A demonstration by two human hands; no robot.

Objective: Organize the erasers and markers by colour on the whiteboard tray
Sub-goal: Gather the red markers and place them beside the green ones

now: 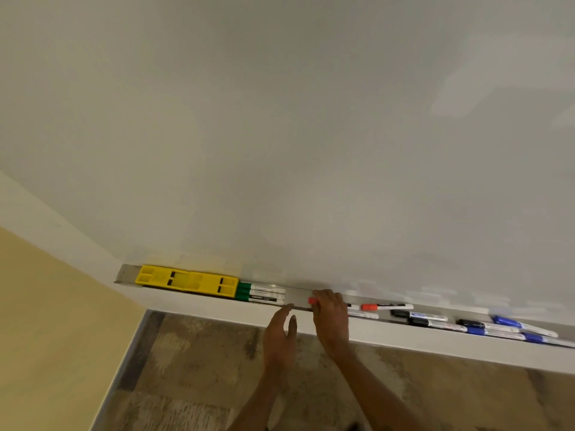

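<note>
Both forearms reach up from 6 o'clock: right hand [330, 309] closes its grip on a red-capped marker [312, 301] over the tray [295, 294], cap poking out at 9 o'clock; left hand [280, 334] hangs open just below. Green markers [259, 292] and yellow erasers [186, 281] lie further toward 9 o'clock.

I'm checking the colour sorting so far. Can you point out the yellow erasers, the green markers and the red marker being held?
yellow erasers [186, 280]: head view, top face where the two meet.
green markers [259, 293]: head view, white barrels.
red marker [312, 300]: head view, red cap beside the right hand [331, 312].
</note>
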